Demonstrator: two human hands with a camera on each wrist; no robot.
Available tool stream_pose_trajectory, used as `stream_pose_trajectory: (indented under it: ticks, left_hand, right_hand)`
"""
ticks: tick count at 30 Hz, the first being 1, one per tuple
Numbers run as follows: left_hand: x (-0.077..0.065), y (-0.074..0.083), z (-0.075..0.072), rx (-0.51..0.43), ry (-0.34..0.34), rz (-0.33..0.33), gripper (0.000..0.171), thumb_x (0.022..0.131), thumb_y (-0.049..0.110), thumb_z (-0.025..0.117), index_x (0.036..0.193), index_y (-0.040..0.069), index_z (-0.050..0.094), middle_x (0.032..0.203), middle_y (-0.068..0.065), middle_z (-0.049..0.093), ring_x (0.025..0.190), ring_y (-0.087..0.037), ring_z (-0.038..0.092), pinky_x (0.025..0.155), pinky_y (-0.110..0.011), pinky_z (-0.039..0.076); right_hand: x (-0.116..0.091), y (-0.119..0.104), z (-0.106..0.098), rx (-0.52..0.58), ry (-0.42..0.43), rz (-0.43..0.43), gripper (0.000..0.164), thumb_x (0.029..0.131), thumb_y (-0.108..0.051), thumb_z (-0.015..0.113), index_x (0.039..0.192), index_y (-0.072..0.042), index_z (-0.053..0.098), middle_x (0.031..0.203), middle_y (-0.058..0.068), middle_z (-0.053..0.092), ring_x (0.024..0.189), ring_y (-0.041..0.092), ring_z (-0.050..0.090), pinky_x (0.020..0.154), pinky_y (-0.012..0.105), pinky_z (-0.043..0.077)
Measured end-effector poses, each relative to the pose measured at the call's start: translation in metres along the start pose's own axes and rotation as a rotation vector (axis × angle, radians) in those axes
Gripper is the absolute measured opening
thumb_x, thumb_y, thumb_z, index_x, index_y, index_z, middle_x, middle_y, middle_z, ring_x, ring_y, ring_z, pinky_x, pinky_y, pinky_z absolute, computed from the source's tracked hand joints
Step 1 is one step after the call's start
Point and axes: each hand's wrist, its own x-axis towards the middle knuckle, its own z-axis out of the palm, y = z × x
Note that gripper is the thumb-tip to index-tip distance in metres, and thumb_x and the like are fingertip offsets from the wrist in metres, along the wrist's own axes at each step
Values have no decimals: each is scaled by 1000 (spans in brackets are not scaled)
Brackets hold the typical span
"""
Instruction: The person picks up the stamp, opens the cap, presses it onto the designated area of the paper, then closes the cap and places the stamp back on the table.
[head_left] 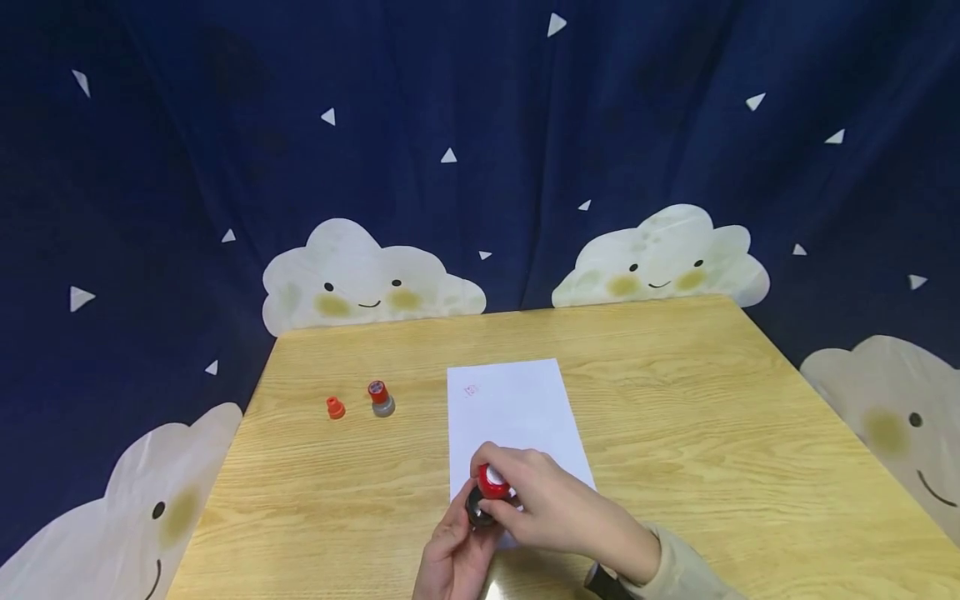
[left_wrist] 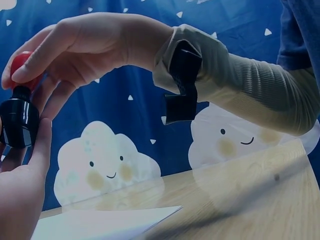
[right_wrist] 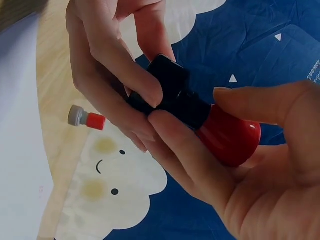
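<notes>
Both hands meet around one stamp with a glossy black body point(left_wrist: 20, 122) and a rounded red knob point(right_wrist: 232, 135). My left hand point(head_left: 461, 554) holds the black part between its fingers and thumb. On the other side, my right hand point(head_left: 547, 500) grips the red knob, thumb and fingers around it, some fingertips reaching the black part. The stamp is raised above the near part of a white sheet of paper point(head_left: 517, 408). A small red print point(head_left: 470, 390) marks the sheet's upper left. The underside of the stamp is hidden by the left fingers.
Left of the paper, a small red and grey stamp point(head_left: 380, 398) is on the wooden table point(head_left: 675, 400). Beside it lies a small orange-red piece point(head_left: 335, 407). A dark blue curtain point(head_left: 405, 192) with clouds hangs behind the table. A black device point(left_wrist: 185, 82) is strapped to the right wrist.
</notes>
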Motion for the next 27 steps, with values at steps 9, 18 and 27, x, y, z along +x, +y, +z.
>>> stream_pose_trajectory:
  ticks: [9, 18, 27]
  left_hand:
    - [-3, 0, 2, 6, 18, 2, 44, 102, 6, 20, 141, 5, 40, 146, -12, 37, 136, -20, 32, 117, -34, 15]
    - [-3, -1, 4, -31, 14, -1, 44, 103, 8, 19, 142, 5, 39, 148, -14, 34, 138, -24, 28, 117, -35, 10]
    - [-1, -5, 6, -62, 7, -8, 44, 102, 7, 18, 143, 2, 35, 149, -18, 30, 139, -31, 23, 116, -34, 5]
  right_hand:
    - [-1, -5, 0, 0, 31, -2, 27, 81, -7, 70, 101, -14, 53, 86, -8, 60, 78, 0, 58, 67, 8, 49]
    - [-2, -3, 0, -36, 28, -1, 30, 79, -8, 72, 101, -16, 54, 85, -10, 60, 72, -1, 55, 64, 11, 49]
    - [-3, -3, -2, -31, 28, -23, 28, 78, -6, 67, 100, -18, 54, 85, -12, 58, 70, 1, 54, 62, 8, 45]
